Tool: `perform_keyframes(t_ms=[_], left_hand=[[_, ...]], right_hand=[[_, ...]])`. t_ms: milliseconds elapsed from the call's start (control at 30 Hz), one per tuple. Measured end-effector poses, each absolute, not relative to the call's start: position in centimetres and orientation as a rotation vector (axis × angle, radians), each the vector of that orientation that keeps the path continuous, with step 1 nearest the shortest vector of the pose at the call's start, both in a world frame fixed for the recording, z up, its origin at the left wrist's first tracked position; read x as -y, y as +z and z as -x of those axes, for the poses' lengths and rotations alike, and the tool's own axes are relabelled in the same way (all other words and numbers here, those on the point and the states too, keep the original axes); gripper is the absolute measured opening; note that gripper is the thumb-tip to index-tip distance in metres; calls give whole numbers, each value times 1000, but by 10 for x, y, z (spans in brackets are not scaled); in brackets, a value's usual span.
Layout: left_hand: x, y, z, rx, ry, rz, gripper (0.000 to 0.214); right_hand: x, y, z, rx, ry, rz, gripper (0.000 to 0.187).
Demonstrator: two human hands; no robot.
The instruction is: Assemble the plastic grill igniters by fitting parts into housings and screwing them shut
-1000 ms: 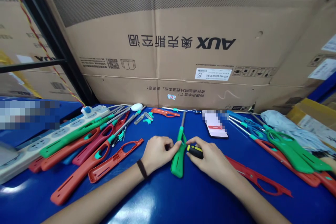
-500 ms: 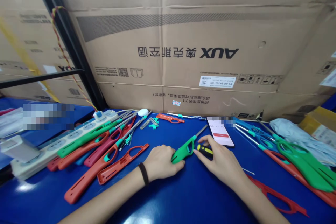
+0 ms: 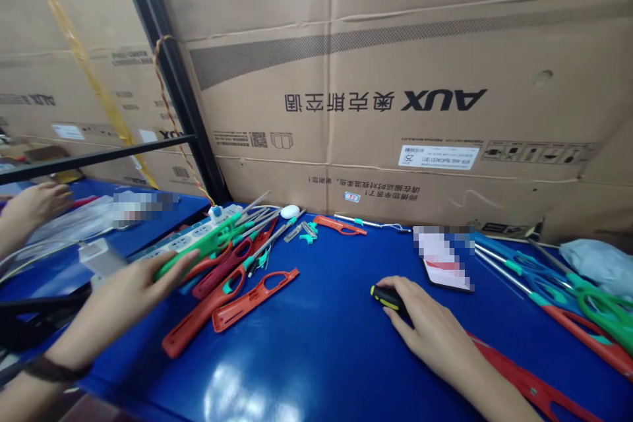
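Note:
My left hand (image 3: 136, 287) has its fingers closed around the handle end of a green gas lighter (image 3: 210, 242), above the pile of lighters at the left. Beneath it lie several more, among them a red-orange lighter (image 3: 202, 313) with a long metal tube. An open red-orange handle shell (image 3: 254, 300) is beside that one. My right hand (image 3: 420, 316) rests over the blue table, wrapped around a screwdriver with a black and yellow handle (image 3: 388, 298). The screwdriver's shaft is hidden by the hand.
A white power strip (image 3: 185, 237) runs behind the left pile. A phone (image 3: 440, 260) lies beyond my right hand. Lighters in red, green and blue, such as a red-orange one (image 3: 578, 330), lie at the right. Another person's hand (image 3: 37, 208) is at far left.
My left hand has moved from the middle to the left pile with the green lighter. My right hand keeps the screwdriver. The view has turned left, and another person's hand has come into sight.

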State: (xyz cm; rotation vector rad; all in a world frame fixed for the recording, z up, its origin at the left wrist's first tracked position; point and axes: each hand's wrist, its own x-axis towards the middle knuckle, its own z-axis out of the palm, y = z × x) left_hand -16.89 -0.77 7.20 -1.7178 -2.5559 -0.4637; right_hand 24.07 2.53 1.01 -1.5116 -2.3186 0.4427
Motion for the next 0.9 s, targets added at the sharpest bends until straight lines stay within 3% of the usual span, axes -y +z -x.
perform_keyframes(t_ms=[167,333,533,900], left_hand=[[-6,74,204,2679,-203,1690,51],[-10,65,194,2073,-418,1536,57],[7,42,143,1890,-618,2067,35],[22,17,73,1818,-489,2593,25]], right_hand=[[-31,1,-244,2304,431,1419,29],[-38,-8,-249,2214,369,1401,33],[-35,-1,-245,2079,231,1342,27],[-20,6,-232,2250,284,1169,20]])
